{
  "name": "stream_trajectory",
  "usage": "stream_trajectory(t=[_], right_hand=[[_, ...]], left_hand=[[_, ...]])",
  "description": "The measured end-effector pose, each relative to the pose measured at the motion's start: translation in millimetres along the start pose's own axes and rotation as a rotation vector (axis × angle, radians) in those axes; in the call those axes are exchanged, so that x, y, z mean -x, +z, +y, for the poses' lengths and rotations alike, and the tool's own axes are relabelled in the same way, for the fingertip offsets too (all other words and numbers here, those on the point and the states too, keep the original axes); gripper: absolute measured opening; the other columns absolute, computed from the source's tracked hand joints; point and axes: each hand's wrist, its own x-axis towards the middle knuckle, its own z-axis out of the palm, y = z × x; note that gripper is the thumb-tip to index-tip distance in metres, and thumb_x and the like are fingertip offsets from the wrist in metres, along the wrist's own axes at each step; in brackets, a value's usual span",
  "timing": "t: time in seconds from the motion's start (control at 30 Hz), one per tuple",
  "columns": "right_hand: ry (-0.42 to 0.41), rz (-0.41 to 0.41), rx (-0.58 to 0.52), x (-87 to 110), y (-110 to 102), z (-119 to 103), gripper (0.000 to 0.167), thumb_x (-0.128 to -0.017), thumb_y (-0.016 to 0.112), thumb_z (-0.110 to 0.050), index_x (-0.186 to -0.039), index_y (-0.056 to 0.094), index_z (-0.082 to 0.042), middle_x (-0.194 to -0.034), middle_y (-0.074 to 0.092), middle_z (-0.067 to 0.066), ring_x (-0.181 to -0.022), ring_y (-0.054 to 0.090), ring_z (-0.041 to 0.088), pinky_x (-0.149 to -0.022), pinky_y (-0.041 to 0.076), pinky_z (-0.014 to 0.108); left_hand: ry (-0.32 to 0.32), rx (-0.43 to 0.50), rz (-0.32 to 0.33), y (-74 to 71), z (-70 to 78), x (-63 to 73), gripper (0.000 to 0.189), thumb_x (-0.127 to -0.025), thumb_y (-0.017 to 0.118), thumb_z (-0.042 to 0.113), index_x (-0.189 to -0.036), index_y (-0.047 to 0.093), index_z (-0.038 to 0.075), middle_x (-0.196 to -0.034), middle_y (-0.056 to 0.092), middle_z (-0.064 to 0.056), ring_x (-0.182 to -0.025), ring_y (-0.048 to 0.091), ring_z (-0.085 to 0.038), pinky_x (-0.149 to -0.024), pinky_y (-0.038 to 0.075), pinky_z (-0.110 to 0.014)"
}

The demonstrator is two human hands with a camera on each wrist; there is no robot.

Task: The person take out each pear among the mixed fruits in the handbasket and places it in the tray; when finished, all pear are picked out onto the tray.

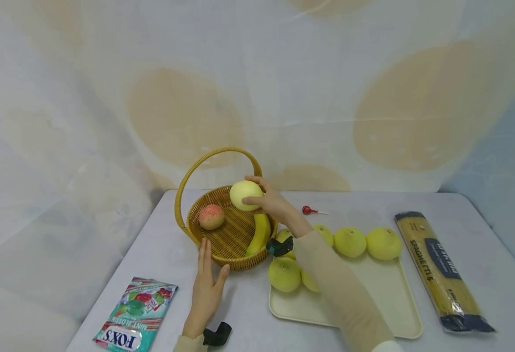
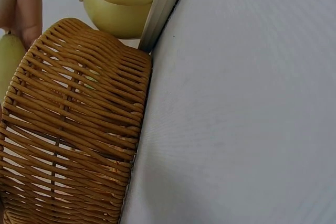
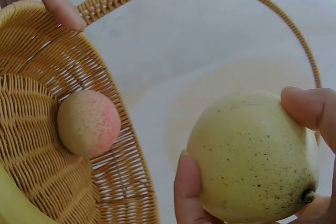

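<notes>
My right hand grips a round, pale yellow-green pear above the right rear part of a wicker basket. Dark specks and a short stem show on the pear in the right wrist view. Inside the basket lie a pink-blushed peach at the left and a yellow banana at the right. With its fingers extended, my left hand touches the basket's front left rim. The left wrist view is mostly filled by the woven basket side.
A cream tray with several round yellow-green fruits stands right of the basket, partly behind my right sleeve. Beyond it lie a red lollipop and a spaghetti pack. A Fox's candy bag lies at the front left.
</notes>
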Motion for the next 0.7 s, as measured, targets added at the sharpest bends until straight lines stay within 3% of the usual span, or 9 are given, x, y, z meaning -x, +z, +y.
stream_trajectory(t=[0.23, 0.43, 0.7], right_hand=[[-0.024, -0.033, -0.005, 16.5, -8, -7, 0.067, -0.092, 0.064, -0.008, -0.149, 0.035, -0.024, -0.153, 0.027, 0.015, -0.118, 0.054, 0.036, -0.097, 0.05, 0.054], [-0.043, -0.002, -0.003, 27.9, -18, -8, 0.069, -0.091, 0.064, -0.008, -0.151, 0.032, -0.02, -0.155, 0.024, 0.012, -0.124, 0.049, 0.037, -0.101, 0.044, 0.059], [-0.066, 0.015, 0.014, 37.7, -33, -4, 0.07, -0.092, 0.063, -0.008, -0.152, 0.03, -0.019, -0.154, 0.028, 0.013, -0.127, 0.047, 0.038, -0.099, 0.048, 0.054]], left_hand=[[-0.018, 0.007, -0.011, -3.3, 0.5, 0.4, 0.079, -0.099, 0.054, 0.033, -0.158, 0.003, 0.019, -0.165, 0.002, -0.009, -0.148, 0.013, -0.04, -0.114, 0.024, -0.061], [-0.025, 0.012, -0.011, -3.5, -0.6, 1.2, 0.079, -0.099, 0.055, 0.033, -0.158, 0.004, 0.019, -0.165, 0.002, -0.008, -0.149, 0.013, -0.039, -0.114, 0.024, -0.061], [-0.028, 0.011, -0.011, -2.6, -2.4, 1.3, 0.079, -0.099, 0.055, 0.033, -0.157, 0.007, 0.014, -0.165, 0.002, -0.007, -0.149, 0.012, -0.037, -0.115, 0.023, -0.06]])
